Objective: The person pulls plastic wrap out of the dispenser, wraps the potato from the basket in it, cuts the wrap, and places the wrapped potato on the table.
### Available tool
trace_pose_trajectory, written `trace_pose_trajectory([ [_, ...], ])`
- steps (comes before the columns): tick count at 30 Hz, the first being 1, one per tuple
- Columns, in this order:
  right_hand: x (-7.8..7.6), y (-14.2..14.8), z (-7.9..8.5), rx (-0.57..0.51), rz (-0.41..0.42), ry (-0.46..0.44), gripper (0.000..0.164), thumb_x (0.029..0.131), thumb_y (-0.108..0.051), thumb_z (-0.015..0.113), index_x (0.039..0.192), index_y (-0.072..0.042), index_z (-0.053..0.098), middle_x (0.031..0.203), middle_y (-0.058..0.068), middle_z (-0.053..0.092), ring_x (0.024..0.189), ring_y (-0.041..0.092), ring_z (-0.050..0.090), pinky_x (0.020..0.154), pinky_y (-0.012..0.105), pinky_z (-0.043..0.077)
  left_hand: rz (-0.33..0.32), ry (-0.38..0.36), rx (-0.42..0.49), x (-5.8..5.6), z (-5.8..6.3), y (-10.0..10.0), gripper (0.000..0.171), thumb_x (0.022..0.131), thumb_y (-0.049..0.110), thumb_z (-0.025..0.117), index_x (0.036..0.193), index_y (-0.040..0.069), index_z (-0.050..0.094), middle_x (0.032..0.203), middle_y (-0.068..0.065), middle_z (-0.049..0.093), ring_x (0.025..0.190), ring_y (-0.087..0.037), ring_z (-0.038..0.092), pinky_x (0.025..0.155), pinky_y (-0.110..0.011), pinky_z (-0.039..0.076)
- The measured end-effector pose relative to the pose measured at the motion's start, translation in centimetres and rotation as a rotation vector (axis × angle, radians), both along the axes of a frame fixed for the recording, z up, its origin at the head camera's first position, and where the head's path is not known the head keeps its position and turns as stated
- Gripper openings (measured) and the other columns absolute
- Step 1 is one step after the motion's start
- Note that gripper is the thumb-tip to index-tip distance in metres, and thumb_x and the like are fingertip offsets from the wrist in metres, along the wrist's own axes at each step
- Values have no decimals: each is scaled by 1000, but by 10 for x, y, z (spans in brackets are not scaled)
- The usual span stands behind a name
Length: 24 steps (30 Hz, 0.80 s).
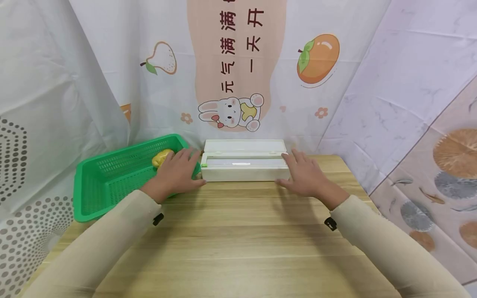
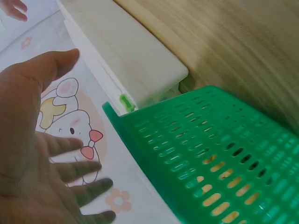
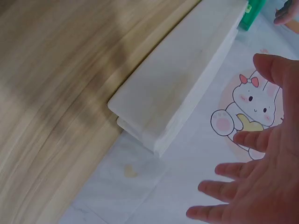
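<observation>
A long white cling film dispenser point(image 1: 244, 174) stands at the back of the wooden table, its lid point(image 1: 245, 145) raised behind it. At its left end is a small green slider point(image 2: 126, 101). My left hand point(image 1: 178, 170) hovers by that end with fingers spread, overlapping the green basket's right side in the head view. By the other end is my right hand point(image 1: 306, 175), its fingers straight and parted. Both palms face the dispenser from its two sides, and neither hand holds anything. In the right wrist view the dispenser's front point(image 3: 173, 79) lies beside the spread fingers point(image 3: 219, 190).
A green perforated basket point(image 1: 83, 182) sits at the left of the table, with a yellow item point(image 1: 161, 157) inside, partly behind my left hand. A printed curtain point(image 1: 164, 95) hangs close behind the dispenser. The wooden table point(image 1: 238, 248) extends toward me.
</observation>
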State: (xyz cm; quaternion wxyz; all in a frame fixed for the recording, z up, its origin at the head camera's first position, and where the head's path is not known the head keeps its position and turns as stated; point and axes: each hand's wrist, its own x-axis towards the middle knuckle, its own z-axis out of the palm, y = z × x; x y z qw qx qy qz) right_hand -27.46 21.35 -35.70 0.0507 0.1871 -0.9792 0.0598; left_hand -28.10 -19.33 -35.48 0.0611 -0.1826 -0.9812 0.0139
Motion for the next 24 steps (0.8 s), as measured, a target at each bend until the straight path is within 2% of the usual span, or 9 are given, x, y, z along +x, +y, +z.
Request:
trace_pose_trajectory([
  [5,-12,5,3,-64,66,43,74,93,-44,72,149,-3,48,156,28,42,142,47,44,111,65,40,-44,-16,28,-16,8,10,76,91,53,73,150,10,52,151,-12,55,139,-33,50,113,-63,36],
  [11,-27,7,3,-98,95,33,52,95,-34,73,136,-2,62,144,23,53,131,44,52,108,58,45,-30,-68,21,-37,10,24,55,94,45,73,139,14,65,141,-9,64,128,-33,59,103,-61,44],
  [17,-40,8,-2,-91,125,7,34,96,-25,74,124,-6,72,129,18,63,120,39,57,101,53,49,-3,-168,-7,-54,8,37,48,94,42,75,136,17,69,133,-6,70,119,-32,61,103,-60,44],
  [24,-56,5,-9,-85,101,-37,33,98,-21,72,127,-6,72,129,18,64,123,40,56,105,54,47,39,-215,15,-71,7,41,39,94,32,78,129,16,74,130,-5,72,120,-32,61,104,-59,44],
])
